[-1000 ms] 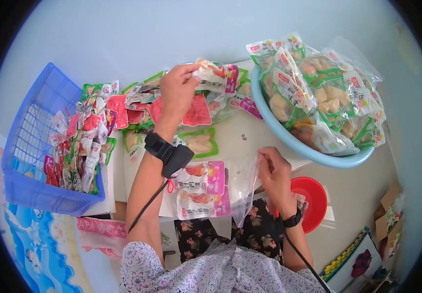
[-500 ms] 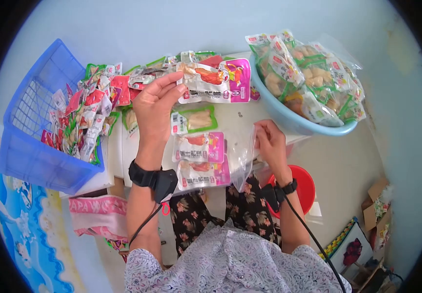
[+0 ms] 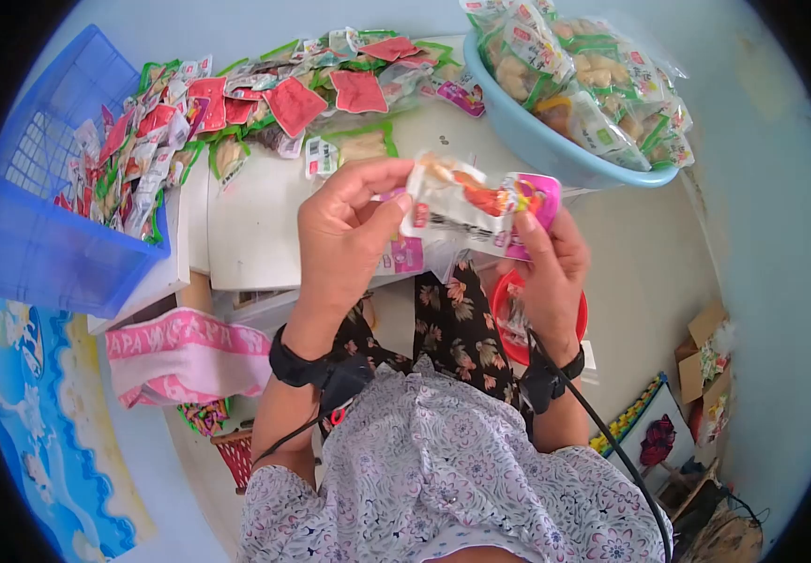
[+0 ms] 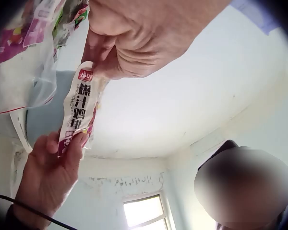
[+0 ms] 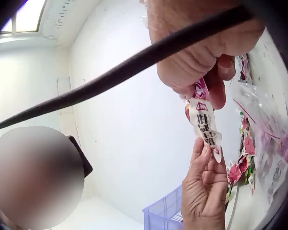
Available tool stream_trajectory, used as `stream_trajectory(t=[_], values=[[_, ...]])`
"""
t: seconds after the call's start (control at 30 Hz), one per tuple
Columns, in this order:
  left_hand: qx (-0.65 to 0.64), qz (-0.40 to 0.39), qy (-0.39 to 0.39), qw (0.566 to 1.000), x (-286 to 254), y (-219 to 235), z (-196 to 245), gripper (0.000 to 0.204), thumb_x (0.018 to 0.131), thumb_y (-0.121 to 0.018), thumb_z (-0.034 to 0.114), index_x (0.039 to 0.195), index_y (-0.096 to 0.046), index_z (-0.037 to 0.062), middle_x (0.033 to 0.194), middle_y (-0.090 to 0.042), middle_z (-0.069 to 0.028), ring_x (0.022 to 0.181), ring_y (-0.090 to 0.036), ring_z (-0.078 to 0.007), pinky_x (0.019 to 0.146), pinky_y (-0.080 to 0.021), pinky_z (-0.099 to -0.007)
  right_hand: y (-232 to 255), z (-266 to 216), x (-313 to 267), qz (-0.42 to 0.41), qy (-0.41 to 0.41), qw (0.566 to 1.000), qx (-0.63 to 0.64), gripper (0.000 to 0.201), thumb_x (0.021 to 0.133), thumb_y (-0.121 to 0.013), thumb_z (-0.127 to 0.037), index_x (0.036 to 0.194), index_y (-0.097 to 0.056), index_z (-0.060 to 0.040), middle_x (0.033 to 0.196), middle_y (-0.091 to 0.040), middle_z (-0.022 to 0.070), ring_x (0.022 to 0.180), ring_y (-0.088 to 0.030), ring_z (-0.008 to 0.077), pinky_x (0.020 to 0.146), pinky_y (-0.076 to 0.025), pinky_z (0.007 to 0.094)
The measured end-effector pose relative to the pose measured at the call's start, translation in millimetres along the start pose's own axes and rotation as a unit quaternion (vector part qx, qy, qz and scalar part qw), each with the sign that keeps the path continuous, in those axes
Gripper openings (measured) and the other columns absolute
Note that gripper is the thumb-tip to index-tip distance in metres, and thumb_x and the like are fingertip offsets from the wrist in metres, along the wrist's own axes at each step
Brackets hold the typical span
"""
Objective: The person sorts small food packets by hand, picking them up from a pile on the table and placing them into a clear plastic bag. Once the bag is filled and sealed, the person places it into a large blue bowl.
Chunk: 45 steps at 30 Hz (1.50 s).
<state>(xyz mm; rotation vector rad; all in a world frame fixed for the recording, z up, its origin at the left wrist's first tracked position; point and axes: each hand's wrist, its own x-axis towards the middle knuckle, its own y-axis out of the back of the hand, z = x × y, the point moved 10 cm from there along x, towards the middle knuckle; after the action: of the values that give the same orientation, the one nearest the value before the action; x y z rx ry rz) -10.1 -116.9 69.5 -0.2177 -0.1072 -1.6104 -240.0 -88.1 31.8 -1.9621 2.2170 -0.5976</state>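
Note:
A white and magenta food packet [image 3: 466, 202] is stretched between both hands above the table's front edge. My left hand [image 3: 349, 244] pinches its white end between thumb and fingers; my right hand [image 3: 551, 272] grips the magenta end, thumb on the printed face. The left wrist view shows the packet [image 4: 79, 103] edge-on, with dark lettering down its side. Below the hands, partly hidden, lies a clear bag with a magenta packet [image 3: 403, 255] in it. The right wrist view shows the clear bag [image 5: 269, 139] beside the hands.
A blue basket [image 3: 58, 253] of packets stands at the left. Red, green and white packets [image 3: 297, 105] lie along the back of the table [image 3: 246, 225]. A light-blue basin [image 3: 555, 155] heaped with bagged food is at the right, a red bucket [image 3: 582, 319] below it.
The left hand has brought the packet down and toward the body. The right hand has let go of the clear bag's edge and taken hold of the packet's magenta end.

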Motion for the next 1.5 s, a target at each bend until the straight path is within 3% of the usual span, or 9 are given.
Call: stream_trajectory(t=[0.1,0.2,0.33,0.43,0.67,0.97,1.17,1.33,1.5], values=[[0.124,0.055,-0.129,0.982,-10,3,14,0.036,0.093,-0.073,0.004,0.128,-0.067,0.0005,0.119,-0.068,-0.0076,0.103,-0.065,-0.0129,0.08,-0.055,-0.0284,30,-9,-9,0.076,0.016,0.997,0.0,0.025,0.105,-0.063,-0.013,0.126,-0.067,-0.0005,0.096,-0.07,0.0019,0.065,-0.062,0.0058,0.053,-0.047,0.0194],[0.245,0.07,-0.119,0.96,-27,-7,12,0.038,0.088,-0.079,0.013,0.122,-0.066,0.0016,0.11,-0.065,-0.0085,0.097,-0.062,-0.0202,0.079,-0.052,-0.0358,63,-14,-16,0.115,0.036,0.993,-0.01,0.024,0.105,-0.063,-0.014,0.124,-0.068,-0.0013,0.092,-0.069,0.0008,0.061,-0.06,0.0058,0.049,-0.042,0.0188],[0.421,0.074,-0.25,0.869,-47,-37,17,0.045,0.077,-0.087,0.018,0.114,-0.063,0.0047,0.093,-0.058,-0.0089,0.089,-0.056,-0.0287,0.08,-0.047,-0.0403,82,-1,-26,0.115,0.014,0.993,-0.03,0.023,0.106,-0.062,-0.014,0.123,-0.068,-0.0003,0.09,-0.069,0.0013,0.056,-0.056,0.0052,0.047,-0.04,0.0187],[0.463,0.049,-0.223,0.856,-47,-51,4,0.045,0.078,-0.086,0.019,0.113,-0.062,0.0054,0.091,-0.058,-0.0076,0.087,-0.057,-0.0286,0.078,-0.047,-0.0393,80,12,-32,0.111,-0.017,0.994,0.001,0.022,0.106,-0.061,-0.014,0.121,-0.069,0.0003,0.086,-0.069,0.0013,0.052,-0.052,0.0044,0.046,-0.038,0.0188],[0.425,0.029,-0.232,0.875,-47,-55,-9,0.02,0.085,-0.076,0.007,0.098,-0.062,0.0046,0.084,-0.06,-0.0091,0.08,-0.06,-0.0317,0.068,-0.048,-0.0447,59,37,-29,0.08,-0.057,0.991,0.091,0.023,0.107,-0.061,-0.016,0.121,-0.069,0.0,0.081,-0.068,-0.0015,0.047,-0.042,0.0004,0.043,-0.03,0.0178],[0.397,0.042,-0.244,0.884,-53,-57,2,0.015,0.086,-0.074,0.003,0.097,-0.064,0.0045,0.085,-0.062,-0.0101,0.076,-0.061,-0.0333,0.067,-0.05,-0.0443,30,47,-18,0.027,-0.13,0.991,-0.01,0.025,0.105,-0.064,-0.019,0.124,-0.07,-0.0033,0.085,-0.068,-0.0054,0.054,-0.04,-0.0032,0.046,-0.026,0.0168],[0.389,0.031,-0.254,0.885,-55,-64,9,0.013,0.088,-0.071,0.002,0.099,-0.065,0.0031,0.086,-0.064,-0.0096,0.079,-0.063,-0.0314,0.067,-0.052,-0.0419,-8,73,-7,-0.098,-0.171,0.979,-0.052,0.023,0.105,-0.066,-0.021,0.119,-0.07,-0.0045,0.086,-0.063,-0.0105,0.067,-0.043,-0.0033,0.055,-0.03,0.0179],[0.327,0.036,-0.283,0.901,-57,-65,8,0.014,0.086,-0.072,-0.003,0.097,-0.066,0.0021,0.083,-0.066,-0.0112,0.071,-0.062,-0.0308,0.063,-0.05,-0.0405,-41,89,-5,-0.236,-0.175,0.954,-0.056,0.022,0.104,-0.057,-0.014,0.118,-0.07,-0.0016,0.094,-0.065,-0.005,0.08,-0.052,0.0001,0.065,-0.039,0.0183],[0.279,0.007,-0.26,0.925,-55,-58,2,0.015,0.087,-0.071,-0.004,0.101,-0.066,0.0007,0.083,-0.068,-0.0106,0.067,-0.061,-0.0313,0.064,-0.051,-0.0398,-45,110,-2,-0.249,-0.208,0.943,-0.078,0.02,0.104,-0.059,-0.017,0.113,-0.071,-0.0032,0.088,-0.064,-0.005,0.075,-0.051,0.0004,0.062,-0.039,0.0192]])
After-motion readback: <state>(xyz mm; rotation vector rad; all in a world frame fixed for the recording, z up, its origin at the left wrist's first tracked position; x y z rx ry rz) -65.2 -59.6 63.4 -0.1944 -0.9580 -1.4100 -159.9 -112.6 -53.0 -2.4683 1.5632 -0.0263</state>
